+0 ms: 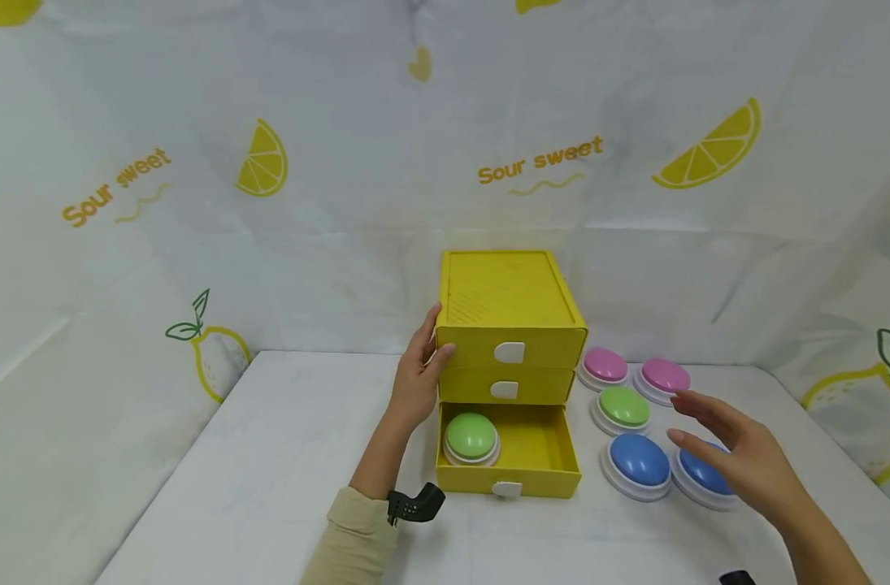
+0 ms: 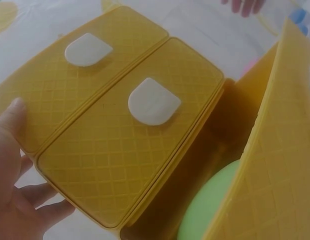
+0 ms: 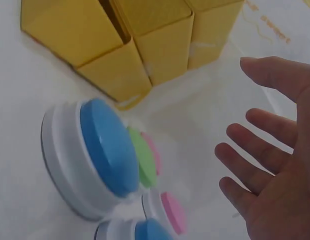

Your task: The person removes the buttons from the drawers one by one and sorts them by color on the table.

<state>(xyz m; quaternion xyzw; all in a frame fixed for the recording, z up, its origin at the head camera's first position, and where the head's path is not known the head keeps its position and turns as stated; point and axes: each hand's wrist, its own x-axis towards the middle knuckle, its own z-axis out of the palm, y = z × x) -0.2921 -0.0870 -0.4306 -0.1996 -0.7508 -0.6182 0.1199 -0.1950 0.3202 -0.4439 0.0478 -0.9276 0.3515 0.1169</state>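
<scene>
My left hand [image 1: 414, 388] rests against the left side of a yellow three-drawer box [image 1: 514, 284], thumb at its front edge and fingers along the side. The bottom drawer [image 1: 536, 481] is pulled out; a green dome-topped button with a white base [image 1: 470, 436] sits in its left part. The upper two drawers are closed, their white tabs [image 2: 154, 101] facing the left wrist view. To the right, my right hand [image 1: 744, 459] hovers with fingers spread apart and nothing in it, partly covering a blue button [image 1: 708, 475] in the head view.
Right of the box stand another blue button [image 1: 639, 461], a green one [image 1: 623, 406] and two pink ones, a nearer-left pink button [image 1: 605, 366] and a pink button [image 1: 664, 376]. They stand on a white table [image 1: 284, 455], before a lemon-print cloth [image 1: 357, 162].
</scene>
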